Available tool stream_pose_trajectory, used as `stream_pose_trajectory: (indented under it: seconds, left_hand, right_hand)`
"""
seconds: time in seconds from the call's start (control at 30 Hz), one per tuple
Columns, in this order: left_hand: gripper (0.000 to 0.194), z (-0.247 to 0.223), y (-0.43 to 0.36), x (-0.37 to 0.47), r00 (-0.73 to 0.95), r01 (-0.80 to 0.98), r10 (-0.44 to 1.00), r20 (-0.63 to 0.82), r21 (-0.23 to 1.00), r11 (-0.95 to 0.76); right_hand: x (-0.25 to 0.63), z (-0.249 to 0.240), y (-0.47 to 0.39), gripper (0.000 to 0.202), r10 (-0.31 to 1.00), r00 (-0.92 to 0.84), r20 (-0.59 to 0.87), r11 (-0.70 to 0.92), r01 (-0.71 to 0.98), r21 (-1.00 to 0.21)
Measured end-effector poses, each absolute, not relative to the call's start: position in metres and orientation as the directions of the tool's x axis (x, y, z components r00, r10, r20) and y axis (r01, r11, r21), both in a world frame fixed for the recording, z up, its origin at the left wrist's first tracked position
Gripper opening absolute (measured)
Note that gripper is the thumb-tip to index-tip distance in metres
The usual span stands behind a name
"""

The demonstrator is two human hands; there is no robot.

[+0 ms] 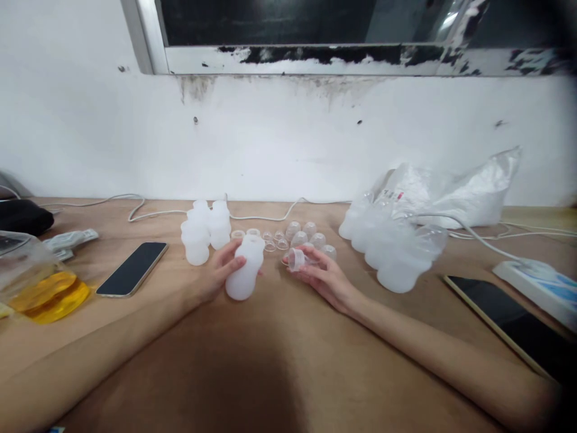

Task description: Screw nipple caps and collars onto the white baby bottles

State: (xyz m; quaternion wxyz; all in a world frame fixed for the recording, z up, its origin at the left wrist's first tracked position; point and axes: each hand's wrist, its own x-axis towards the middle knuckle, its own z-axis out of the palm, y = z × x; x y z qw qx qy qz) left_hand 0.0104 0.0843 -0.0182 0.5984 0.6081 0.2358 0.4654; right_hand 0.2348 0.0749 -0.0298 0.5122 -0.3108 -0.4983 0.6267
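My left hand (225, 267) is wrapped round a frosted white bottle (244, 273), which is tilted slightly with its open neck up. In my right hand (327, 276) is a small clear plastic cap (296, 259), turned on its side with its opening toward the bottle. The two hands are apart. Between and behind them stand several small clear rings (269, 245) and, to their right, several clear domed covers (318, 240). More frosted bottles (197, 243) stand upright at the back left. A row of frosted bottles with clear tops (396, 270) is on the right.
A dark phone (133, 269) and a clear container of yellow liquid (54, 294) lie left. On the right are another phone (505, 322), a white power strip (538, 287) and plastic bags (473, 189). White cables (265, 218) run along the wall.
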Motion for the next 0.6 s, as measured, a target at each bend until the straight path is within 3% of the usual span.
stream_pose_trajectory:
  seconds: [0.13, 0.4, 0.5, 0.6]
  left_hand:
    - [0.039, -0.030, 0.082, 0.011, 0.490, -0.357, 0.844, 0.217, 0.934, -0.032]
    - [0.042, -0.034, 0.089, 0.010, 0.513, -0.288, 0.833, 0.206, 0.956, -0.060]
    - [0.040, -0.033, 0.090, 0.007, 0.466, -0.083, 0.850, 0.245, 0.969, -0.233]
    - [0.039, -0.027, 0.088, 0.005, 0.397, 0.301, 0.867, 0.301, 0.850, -0.432]
  right_hand:
    - [0.231, -0.029, 0.074, 0.031, 0.943, -0.314, 0.113, -0.001, -0.340, -0.941]
    - [0.231, -0.031, 0.076, 0.032, 0.948, -0.294, 0.122, 0.031, -0.296, -0.955]
    - [0.231, -0.033, 0.076, 0.035, 0.950, -0.278, 0.140, 0.076, -0.226, -0.971]
    - [0.231, -0.032, 0.075, 0.035, 0.937, -0.315, 0.150, 0.095, -0.183, -0.978]
